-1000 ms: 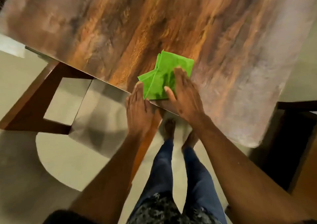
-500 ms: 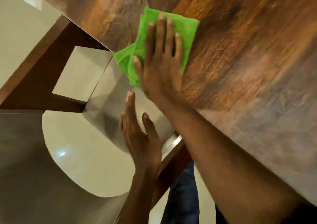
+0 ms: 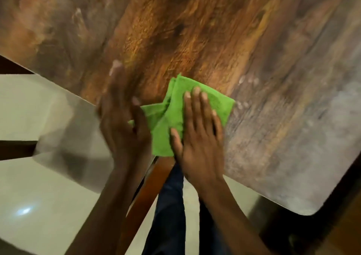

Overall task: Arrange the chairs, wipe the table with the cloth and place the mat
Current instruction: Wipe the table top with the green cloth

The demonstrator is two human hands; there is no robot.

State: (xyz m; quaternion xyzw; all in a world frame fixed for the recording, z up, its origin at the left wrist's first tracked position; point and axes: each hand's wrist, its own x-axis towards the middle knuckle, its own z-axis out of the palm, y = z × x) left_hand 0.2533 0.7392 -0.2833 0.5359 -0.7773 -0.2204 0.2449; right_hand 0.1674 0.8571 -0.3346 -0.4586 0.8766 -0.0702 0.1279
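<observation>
1. Green cloth (image 3: 192, 110), folded and bunched, flat on the wood-grain table (image 3: 195, 30) close to its near edge, roughly at the middle of the head view.
2. Right hand (image 3: 199, 137) spread flat over the cloth's right half, fingers straight and pressing down, thumb along the cloth's near corner; nothing curled round the fabric.
3. Left hand (image 3: 122, 122) just left of the cloth, blurred, fingers extended and relaxed, gripping nothing; palm side touching or nearly touching the cloth's left fold, hard to say which through the blur.
4. Pale smudges or droplets (image 3: 248, 81) on the tabletop just right of and beyond the cloth, so more wiping probably needed there.
5. Dark wooden frame (image 3: 146, 196) below the near table edge, between the two forearms; whether table leg or chair, unclear. Pale glossy floor (image 3: 39, 206) at the near left.
6. No mat visible anywhere; no chair plainly identifiable, so the state of the arranging step not judgeable.
7. Judged progress: wiping under way near this edge, the far and left stretches of the top possibly untouched, mat placing not yet done.
</observation>
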